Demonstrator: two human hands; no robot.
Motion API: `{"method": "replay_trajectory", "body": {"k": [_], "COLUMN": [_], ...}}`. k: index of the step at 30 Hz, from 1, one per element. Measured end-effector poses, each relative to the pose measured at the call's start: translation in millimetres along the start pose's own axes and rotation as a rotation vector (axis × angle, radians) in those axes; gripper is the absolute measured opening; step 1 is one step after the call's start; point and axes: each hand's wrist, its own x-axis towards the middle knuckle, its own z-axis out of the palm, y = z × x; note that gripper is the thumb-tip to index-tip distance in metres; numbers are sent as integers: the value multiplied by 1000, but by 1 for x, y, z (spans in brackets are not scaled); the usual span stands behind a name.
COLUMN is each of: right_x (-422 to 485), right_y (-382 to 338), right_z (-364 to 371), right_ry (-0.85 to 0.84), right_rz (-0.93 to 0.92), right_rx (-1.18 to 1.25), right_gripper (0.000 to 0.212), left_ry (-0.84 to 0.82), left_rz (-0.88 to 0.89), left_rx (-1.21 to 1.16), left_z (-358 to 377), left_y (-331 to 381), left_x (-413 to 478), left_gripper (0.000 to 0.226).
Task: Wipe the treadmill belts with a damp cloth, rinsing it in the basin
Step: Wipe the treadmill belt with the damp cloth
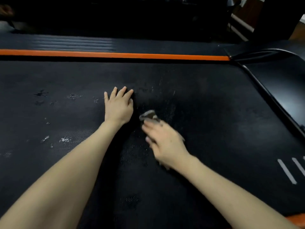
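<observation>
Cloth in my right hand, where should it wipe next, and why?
Probably sweep the cloth in the right hand leftward past the left hand: pale specks dot the belt there, while the patch beside the cloth shows wet streaks.

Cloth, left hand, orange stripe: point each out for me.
cloth (149, 115), head view, grey fold beyond the fingertips.
left hand (118, 107), head view, back of the hand.
orange stripe (115, 55), head view, middle of its length.
</observation>
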Motion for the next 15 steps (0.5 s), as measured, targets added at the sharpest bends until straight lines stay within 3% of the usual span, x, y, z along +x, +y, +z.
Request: {"method": "replay_trajectory", "body": {"k": [4,7,10,12,15], "right_x": [-61,-53,-48,-50,-56], "right_y": [-11,17,17,-13,-73], "right_z": [-15,-23,-22,-7,17], "right_ry": [-147,-77,44,79,34], "right_rz": [-126,84,337,312,120], "right_rx": [-18,-35,-34,-2,128], "right_gripper": [43,47,33,32,39], "left_ry": [-1,-67,-125,-136,-157], "left_rz": [51,171,192,156,94], "left_rx": [-49,53,170,211,230], "left_z": [-17,-30,-40,-41,-36], "left_y": [-1,-9,-28,-41,-52], "left_x": [-37,-87,-120,-132,-140], "left_gripper": [44,57,72,73,66]}}
